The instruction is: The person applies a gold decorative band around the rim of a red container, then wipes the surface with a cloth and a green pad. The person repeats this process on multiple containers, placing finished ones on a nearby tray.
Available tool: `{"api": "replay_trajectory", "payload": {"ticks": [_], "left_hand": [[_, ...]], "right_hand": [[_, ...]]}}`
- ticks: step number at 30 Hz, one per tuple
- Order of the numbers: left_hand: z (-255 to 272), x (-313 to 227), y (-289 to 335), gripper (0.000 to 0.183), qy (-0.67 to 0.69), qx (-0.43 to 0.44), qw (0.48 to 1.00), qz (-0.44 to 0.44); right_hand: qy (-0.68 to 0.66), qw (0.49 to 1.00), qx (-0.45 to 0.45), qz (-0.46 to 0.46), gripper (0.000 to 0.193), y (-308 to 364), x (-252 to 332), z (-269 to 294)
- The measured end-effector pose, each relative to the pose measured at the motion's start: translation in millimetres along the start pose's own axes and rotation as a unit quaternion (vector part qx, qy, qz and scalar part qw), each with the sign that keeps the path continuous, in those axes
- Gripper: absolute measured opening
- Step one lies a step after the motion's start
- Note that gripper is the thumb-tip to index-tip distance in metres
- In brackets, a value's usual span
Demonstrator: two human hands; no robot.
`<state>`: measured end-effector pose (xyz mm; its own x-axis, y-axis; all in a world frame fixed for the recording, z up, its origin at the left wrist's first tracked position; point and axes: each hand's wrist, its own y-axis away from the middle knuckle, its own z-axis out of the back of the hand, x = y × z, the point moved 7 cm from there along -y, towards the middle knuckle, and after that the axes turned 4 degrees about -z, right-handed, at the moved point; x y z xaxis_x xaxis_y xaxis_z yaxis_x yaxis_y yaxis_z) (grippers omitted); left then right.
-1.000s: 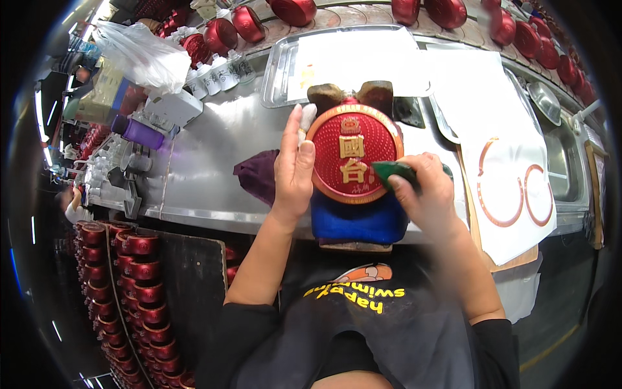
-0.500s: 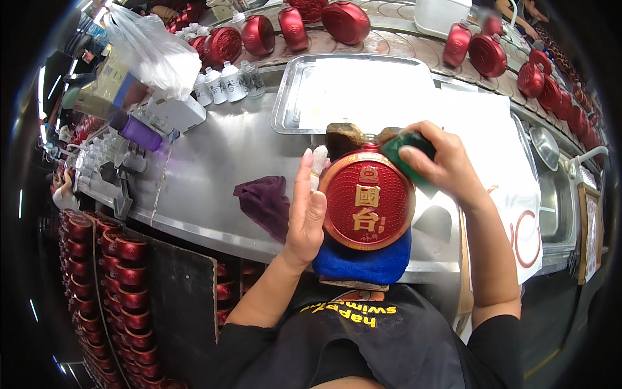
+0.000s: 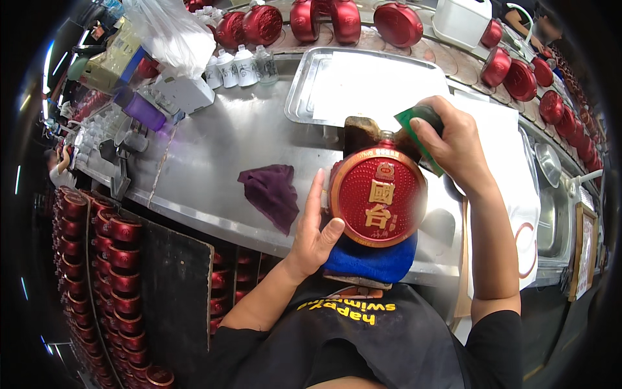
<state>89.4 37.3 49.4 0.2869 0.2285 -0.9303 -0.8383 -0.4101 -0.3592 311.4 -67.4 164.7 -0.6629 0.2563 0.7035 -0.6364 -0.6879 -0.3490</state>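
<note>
Shifted from the lower right of the round red bottle (image 3: 378, 198), a green scraper (image 3: 408, 118) is now held beside its neck, pinched between the right hand's (image 3: 452, 139) thumb and fingers. The bottle is rested on a blue cloth (image 3: 370, 260); the left hand (image 3: 313, 238) is held open at its left edge, thumb apart. Farther left, a purple cloth (image 3: 271, 194) is laid on the metal table (image 3: 207, 155).

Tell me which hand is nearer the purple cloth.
Left. The left hand is just right of the purple cloth, beside the red bottle. The right hand is farther off, at the bottle's upper right, holding a green tool.
</note>
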Motion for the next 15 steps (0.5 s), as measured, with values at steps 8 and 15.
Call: {"api": "replay_trajectory", "payload": {"ticks": [8,15], "left_hand": [[-5,2,6,0.081,0.016,0.015,1.000,0.012],[-6,6,6,0.082,0.019,0.030,0.999,0.006]], "right_hand": [[-0.154,0.982,-0.047,-0.097,0.028,76,-32,10],[-0.281,0.945,-0.095,-0.140,0.025,127,-61,-7]]}}
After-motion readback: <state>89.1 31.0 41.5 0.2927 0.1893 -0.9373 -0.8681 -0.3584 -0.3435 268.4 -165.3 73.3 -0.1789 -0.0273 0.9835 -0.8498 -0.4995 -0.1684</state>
